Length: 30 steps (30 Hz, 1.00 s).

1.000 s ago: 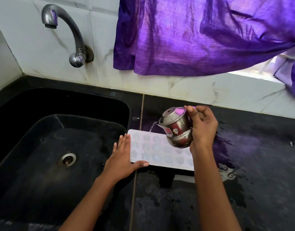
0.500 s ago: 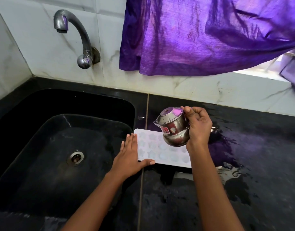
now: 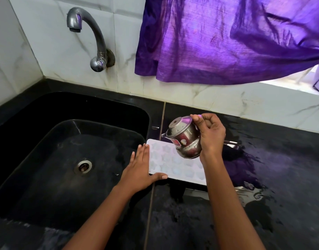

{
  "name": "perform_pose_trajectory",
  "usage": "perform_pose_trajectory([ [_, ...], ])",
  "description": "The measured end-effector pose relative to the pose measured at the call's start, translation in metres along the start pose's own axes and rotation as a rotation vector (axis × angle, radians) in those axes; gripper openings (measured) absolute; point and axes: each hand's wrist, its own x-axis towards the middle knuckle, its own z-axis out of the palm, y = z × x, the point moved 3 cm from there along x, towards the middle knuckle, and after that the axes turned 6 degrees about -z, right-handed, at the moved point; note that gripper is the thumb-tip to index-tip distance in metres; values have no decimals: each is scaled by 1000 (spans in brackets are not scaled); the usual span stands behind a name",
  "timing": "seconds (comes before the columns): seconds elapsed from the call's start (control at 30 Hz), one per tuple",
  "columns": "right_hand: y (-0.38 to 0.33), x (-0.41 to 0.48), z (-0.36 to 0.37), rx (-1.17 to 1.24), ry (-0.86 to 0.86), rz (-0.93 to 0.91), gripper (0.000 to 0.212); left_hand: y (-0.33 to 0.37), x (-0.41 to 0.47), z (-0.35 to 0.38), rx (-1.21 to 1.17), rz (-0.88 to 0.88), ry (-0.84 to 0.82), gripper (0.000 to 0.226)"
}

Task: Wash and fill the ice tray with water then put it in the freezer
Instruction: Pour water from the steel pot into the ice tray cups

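Left hand (image 3: 139,171) flat along ice tray (image 3: 170,162) edge beside sink (image 3: 47,112) rim

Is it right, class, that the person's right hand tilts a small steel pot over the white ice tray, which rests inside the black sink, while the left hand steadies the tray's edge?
Not quite. The head view shows the ice tray on the wet black counter beside the sink, not inside it. The rest holds: the right hand tilts the steel pot over the tray, and the left hand steadies its edge.
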Motion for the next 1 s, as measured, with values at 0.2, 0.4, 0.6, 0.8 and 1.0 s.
perform_pose_trajectory([
  [0.2, -2, 1, 1, -15, -29, -26, 15, 0, 0, 1, 17, 2, -9, 144],
  [0.4, -6, 4, -1, -15, -30, -46, 15, 2, 0, -1, 10, 0, -1, 147],
  [0.6, -8, 4, -1, 8, -23, -31, 16, 0, 0, 1, 20, 4, -1, 147],
  [0.8, -9, 2, 1, -30, -12, -29, 15, 0, 0, 0, 28, 8, 12, 147],
  [1.0, -4, 0, -1, -22, 19, 8, 15, 3, -3, -2, 37, 4, 11, 123],
])
